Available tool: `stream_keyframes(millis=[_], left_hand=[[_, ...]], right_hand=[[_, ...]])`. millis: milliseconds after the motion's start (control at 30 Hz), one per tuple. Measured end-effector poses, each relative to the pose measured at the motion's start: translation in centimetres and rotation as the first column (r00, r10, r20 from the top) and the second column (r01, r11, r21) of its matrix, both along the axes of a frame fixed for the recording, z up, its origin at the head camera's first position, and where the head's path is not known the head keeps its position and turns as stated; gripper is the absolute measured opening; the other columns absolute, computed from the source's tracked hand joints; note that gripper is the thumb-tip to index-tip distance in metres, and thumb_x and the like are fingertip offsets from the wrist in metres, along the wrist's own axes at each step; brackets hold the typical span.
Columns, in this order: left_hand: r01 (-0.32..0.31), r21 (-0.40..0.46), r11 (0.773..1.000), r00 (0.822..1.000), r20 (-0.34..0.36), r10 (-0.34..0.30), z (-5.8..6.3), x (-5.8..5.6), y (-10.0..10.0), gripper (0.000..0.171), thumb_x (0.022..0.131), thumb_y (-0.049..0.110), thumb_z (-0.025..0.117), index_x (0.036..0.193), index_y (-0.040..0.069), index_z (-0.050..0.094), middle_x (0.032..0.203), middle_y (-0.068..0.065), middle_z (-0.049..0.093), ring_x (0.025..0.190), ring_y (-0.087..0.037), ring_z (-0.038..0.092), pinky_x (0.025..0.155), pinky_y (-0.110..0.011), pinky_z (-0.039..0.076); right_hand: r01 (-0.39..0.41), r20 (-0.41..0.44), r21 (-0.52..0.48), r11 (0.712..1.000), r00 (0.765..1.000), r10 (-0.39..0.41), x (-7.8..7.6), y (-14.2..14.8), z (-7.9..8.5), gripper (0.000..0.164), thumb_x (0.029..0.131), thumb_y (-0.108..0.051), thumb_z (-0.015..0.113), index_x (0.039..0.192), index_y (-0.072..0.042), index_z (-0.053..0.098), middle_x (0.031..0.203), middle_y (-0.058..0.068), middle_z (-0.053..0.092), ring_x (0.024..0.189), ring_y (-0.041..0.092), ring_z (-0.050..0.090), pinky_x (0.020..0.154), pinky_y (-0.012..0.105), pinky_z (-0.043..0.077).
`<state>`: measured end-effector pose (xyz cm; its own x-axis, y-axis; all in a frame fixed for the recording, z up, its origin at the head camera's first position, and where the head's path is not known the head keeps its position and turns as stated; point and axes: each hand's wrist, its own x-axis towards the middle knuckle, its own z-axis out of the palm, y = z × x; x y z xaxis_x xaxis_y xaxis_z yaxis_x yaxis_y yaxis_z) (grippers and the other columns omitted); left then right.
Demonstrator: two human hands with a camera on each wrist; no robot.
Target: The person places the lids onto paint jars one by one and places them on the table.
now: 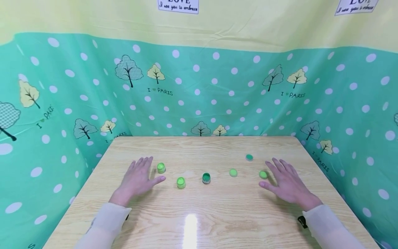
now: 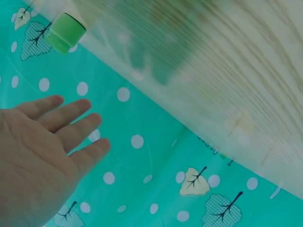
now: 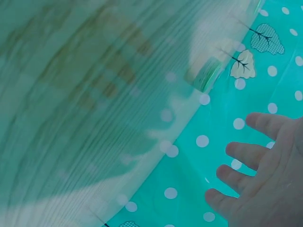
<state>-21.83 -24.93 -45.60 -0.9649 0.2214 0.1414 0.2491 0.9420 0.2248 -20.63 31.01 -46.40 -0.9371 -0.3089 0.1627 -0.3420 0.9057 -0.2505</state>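
Observation:
My left hand [image 1: 136,178] is at the left of the table, fingers spread and holding nothing. Closest to it is a small light green jar [image 1: 161,168], and in the left wrist view a green jar [image 2: 65,34] appears beyond the fingers. A second light green jar [image 1: 181,182] and a dark green jar [image 1: 206,178] stand toward the middle, their tops uncovered. On the right, my right hand [image 1: 287,181] is also spread and holds nothing. Just left of its fingers lies a light green lid [image 1: 263,174]; another light green lid [image 1: 233,172] and a dark green lid [image 1: 249,157] lie farther off.
The jars and lids share a light wood-grain table [image 1: 217,214]. A green dotted curtain [image 1: 199,97] with printed trees surrounds the back and both sides. A bright light reflection shows near the front of the table.

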Motion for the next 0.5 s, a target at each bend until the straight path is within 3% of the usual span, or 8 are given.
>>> stream_keyframes(millis=[500], left_hand=[[-0.017, 0.132, 0.991, 0.999, 0.036, 0.012, -0.1, -1.1, 1.0, 0.093, 0.091, 0.048, 0.075, 0.15, -0.012, 0.035, 0.149, -0.036, 0.043, 0.137, -0.054, 0.042, 0.111, -0.065, 0.034]], right_hand=[[0.004, 0.02, -0.018, 1.0, 1.0, -0.004, 0.3, -0.9, 0.2, 0.093, 0.096, -0.066, 0.055, 0.158, -0.001, 0.033, 0.16, 0.031, 0.028, 0.144, 0.055, 0.026, 0.114, 0.07, 0.02]])
